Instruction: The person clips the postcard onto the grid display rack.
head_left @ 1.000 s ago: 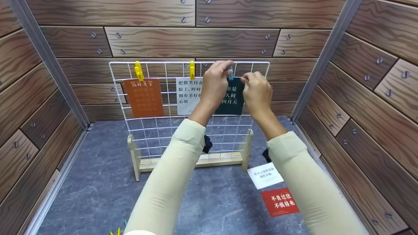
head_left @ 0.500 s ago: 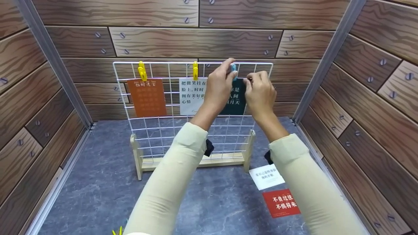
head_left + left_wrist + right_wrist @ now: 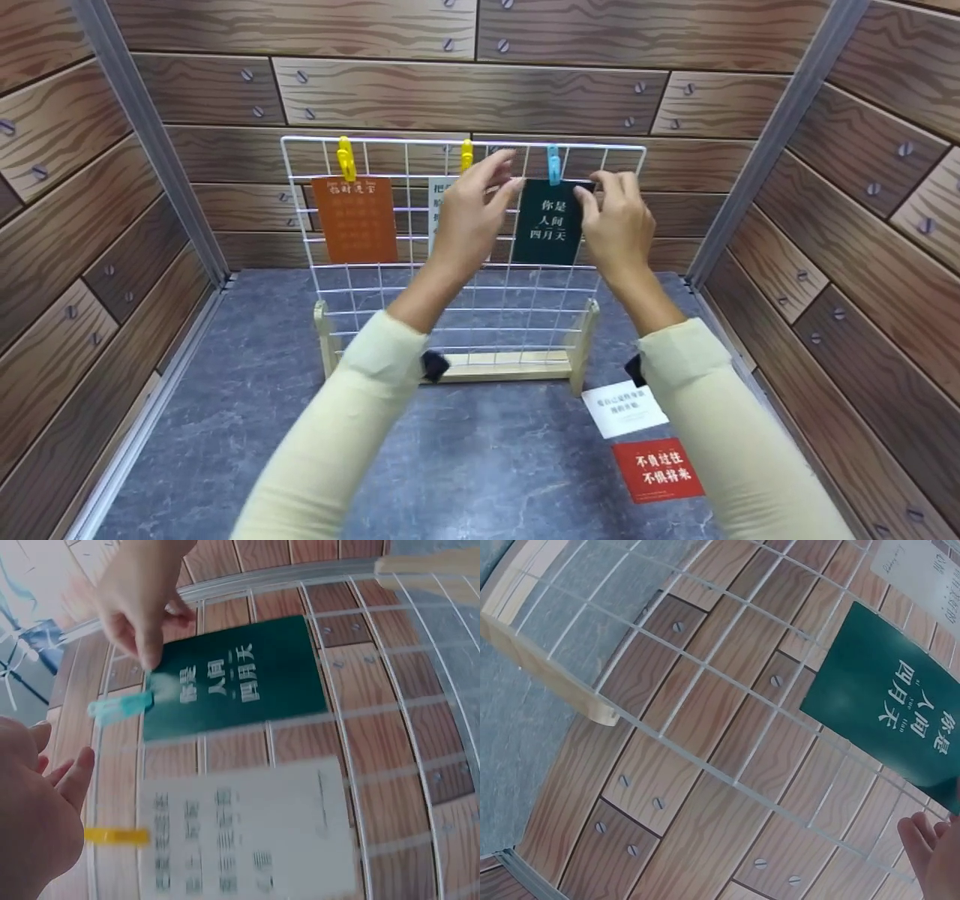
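A dark green card (image 3: 551, 225) with white characters hangs on the white wire grid (image 3: 465, 289), a light blue clothes peg (image 3: 554, 165) at its top edge. My right hand (image 3: 619, 221) pinches the card's upper right corner between thumb and fingers. To the left of the peg, my left hand (image 3: 472, 217) is apart from it, fingers spread and holding nothing. That hand hides most of a white card (image 3: 437, 199) under a yellow peg (image 3: 466, 154); the left wrist view shows more of this white card (image 3: 285, 832). An orange card (image 3: 356, 221) hangs leftmost from another yellow peg (image 3: 346, 159).
The grid stands in a pale wooden base (image 3: 510, 367) on a grey marbled surface (image 3: 465, 465). On that surface at the right lie a white card (image 3: 625, 409) and a red card (image 3: 660, 470). Wood-patterned walls (image 3: 465, 97) enclose the back and sides.
My left hand has let go of the blue peg, opened and drawn away to the left, uncovering the green card. My right hand stays at the card's corner. The head view has shifted slightly.
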`<state>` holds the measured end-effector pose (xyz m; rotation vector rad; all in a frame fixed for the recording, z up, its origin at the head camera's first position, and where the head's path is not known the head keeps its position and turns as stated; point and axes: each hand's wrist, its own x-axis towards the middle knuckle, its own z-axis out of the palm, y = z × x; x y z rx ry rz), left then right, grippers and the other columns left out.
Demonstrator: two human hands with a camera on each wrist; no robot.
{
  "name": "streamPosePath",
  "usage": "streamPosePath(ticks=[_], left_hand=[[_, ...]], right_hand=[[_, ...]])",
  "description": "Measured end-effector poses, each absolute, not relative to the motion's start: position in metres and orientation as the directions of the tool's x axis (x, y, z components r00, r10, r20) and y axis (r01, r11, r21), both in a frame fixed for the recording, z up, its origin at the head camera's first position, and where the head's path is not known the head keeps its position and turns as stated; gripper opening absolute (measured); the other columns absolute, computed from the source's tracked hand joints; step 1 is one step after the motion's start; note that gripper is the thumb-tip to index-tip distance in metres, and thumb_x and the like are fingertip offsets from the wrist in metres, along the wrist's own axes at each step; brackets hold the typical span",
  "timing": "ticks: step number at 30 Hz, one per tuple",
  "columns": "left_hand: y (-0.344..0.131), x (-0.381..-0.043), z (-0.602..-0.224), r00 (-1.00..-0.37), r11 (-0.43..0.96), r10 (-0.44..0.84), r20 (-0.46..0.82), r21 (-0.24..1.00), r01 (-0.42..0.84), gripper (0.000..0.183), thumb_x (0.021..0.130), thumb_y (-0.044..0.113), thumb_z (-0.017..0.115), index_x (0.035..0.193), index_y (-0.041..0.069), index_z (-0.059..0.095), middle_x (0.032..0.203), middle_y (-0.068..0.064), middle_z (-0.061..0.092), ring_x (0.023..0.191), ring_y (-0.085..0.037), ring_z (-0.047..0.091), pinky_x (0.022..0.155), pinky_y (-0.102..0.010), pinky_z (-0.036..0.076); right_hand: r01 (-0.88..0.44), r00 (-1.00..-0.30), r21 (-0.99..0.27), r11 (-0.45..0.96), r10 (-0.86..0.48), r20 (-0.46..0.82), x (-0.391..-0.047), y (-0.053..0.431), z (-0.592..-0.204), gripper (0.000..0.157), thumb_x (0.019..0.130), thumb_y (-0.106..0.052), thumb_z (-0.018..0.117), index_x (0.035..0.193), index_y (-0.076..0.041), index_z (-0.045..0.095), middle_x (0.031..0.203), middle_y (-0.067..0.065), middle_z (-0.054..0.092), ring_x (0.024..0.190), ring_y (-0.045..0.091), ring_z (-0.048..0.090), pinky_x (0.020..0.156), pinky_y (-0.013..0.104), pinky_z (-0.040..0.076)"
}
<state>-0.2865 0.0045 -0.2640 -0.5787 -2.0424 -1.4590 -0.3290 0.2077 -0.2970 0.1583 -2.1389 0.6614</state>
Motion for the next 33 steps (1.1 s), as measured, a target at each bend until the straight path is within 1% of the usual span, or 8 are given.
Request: streamPosePath(ticks=[6, 12, 16, 22, 24, 28, 30, 33], left_hand=[[-0.039, -0.262, -0.287, -0.748, 0.306, 0.000, 0.664, 0.712, 0.632, 0.038, 0.097, 0.015, 0.068, 0.134, 0.005, 0.063, 0.118, -0.014, 0.068, 0.111, -0.019, 0.066, 0.096, -0.028, 0.057], [-0.080, -0.242, -0.332, -0.786, 0.350, -0.030, 0.617, 0.743, 0.570, 0.038, 0.094, 0.010, 0.070, 0.131, 0.003, 0.065, 0.114, -0.014, 0.069, 0.106, -0.022, 0.068, 0.095, -0.031, 0.058], [-0.105, -0.227, -0.366, -0.824, 0.412, -0.057, 0.564, 0.765, 0.495, 0.034, 0.094, 0.010, 0.071, 0.127, 0.005, 0.067, 0.112, -0.011, 0.070, 0.104, -0.022, 0.069, 0.091, -0.033, 0.059], [-0.137, -0.204, -0.416, -0.879, 0.447, -0.108, 0.465, 0.812, 0.374, 0.033, 0.093, 0.009, 0.071, 0.126, 0.004, 0.068, 0.113, -0.013, 0.071, 0.103, -0.025, 0.069, 0.091, -0.036, 0.059], [-0.147, -0.196, -0.432, -0.895, 0.448, -0.127, 0.428, 0.830, 0.333, 0.033, 0.093, 0.008, 0.071, 0.125, 0.003, 0.067, 0.114, -0.013, 0.071, 0.104, -0.026, 0.069, 0.092, -0.034, 0.058], [-0.166, -0.181, -0.463, -0.927, 0.459, -0.165, 0.338, 0.858, 0.230, 0.032, 0.094, 0.008, 0.070, 0.125, 0.002, 0.068, 0.115, -0.014, 0.071, 0.104, -0.027, 0.069, 0.091, -0.030, 0.057], [-0.174, -0.172, -0.477, -0.942, 0.475, -0.182, 0.280, 0.865, 0.165, 0.030, 0.095, 0.008, 0.069, 0.125, 0.002, 0.068, 0.116, -0.014, 0.070, 0.106, -0.027, 0.068, 0.092, -0.031, 0.057], [-0.187, -0.158, -0.497, -0.964, 0.504, -0.193, 0.184, 0.861, 0.063, 0.031, 0.096, 0.006, 0.067, 0.126, 0.001, 0.067, 0.119, -0.015, 0.069, 0.110, -0.028, 0.066, 0.096, -0.039, 0.056]], right_hand=[[-0.344, -0.653, -0.416, 0.842, 0.105, 0.750, -0.324, 0.210, -0.301, 0.043, 0.095, -0.035, 0.071, 0.129, -0.010, 0.064, 0.116, 0.014, 0.062, 0.075, 0.037, 0.058, 0.065, 0.051, 0.048], [-0.353, -0.648, -0.410, 0.841, 0.096, 0.755, -0.313, 0.210, -0.306, 0.046, 0.094, -0.034, 0.071, 0.134, -0.013, 0.061, 0.119, 0.012, 0.062, 0.072, 0.035, 0.059, 0.060, 0.048, 0.046], [-0.386, -0.632, -0.404, 0.829, 0.081, 0.770, -0.301, 0.212, -0.312, 0.046, 0.094, -0.034, 0.072, 0.133, -0.011, 0.062, 0.121, 0.013, 0.063, 0.069, 0.030, 0.060, 0.056, 0.043, 0.044], [-0.423, -0.625, -0.419, 0.803, 0.077, 0.777, -0.278, 0.223, -0.338, 0.040, 0.088, -0.029, 0.079, 0.122, -0.009, 0.067, 0.117, 0.011, 0.065, 0.066, 0.026, 0.056, 0.054, 0.036, 0.039], [-0.427, -0.644, -0.436, 0.793, 0.072, 0.761, -0.271, 0.229, -0.353, 0.039, 0.087, -0.027, 0.080, 0.120, -0.009, 0.068, 0.116, 0.010, 0.065, 0.072, 0.025, 0.060, 0.056, 0.036, 0.041], [-0.411, -0.733, -0.498, 0.764, 0.047, 0.678, -0.260, 0.243, -0.389, 0.037, 0.087, -0.023, 0.080, 0.119, -0.009, 0.069, 0.117, 0.009, 0.064, 0.086, 0.025, 0.067, 0.064, 0.040, 0.050], [-0.394, -0.785, -0.534, 0.748, 0.029, 0.619, -0.255, 0.251, -0.408, 0.036, 0.087, -0.021, 0.080, 0.119, -0.009, 0.069, 0.117, 0.009, 0.064, 0.089, 0.025, 0.068, 0.068, 0.042, 0.052], [-0.362, -0.855, -0.581, 0.729, -0.012, 0.519, -0.246, 0.265, -0.437, 0.037, 0.087, -0.018, 0.079, 0.121, -0.008, 0.068, 0.117, 0.009, 0.064, 0.093, 0.026, 0.066, 0.074, 0.043, 0.053]])
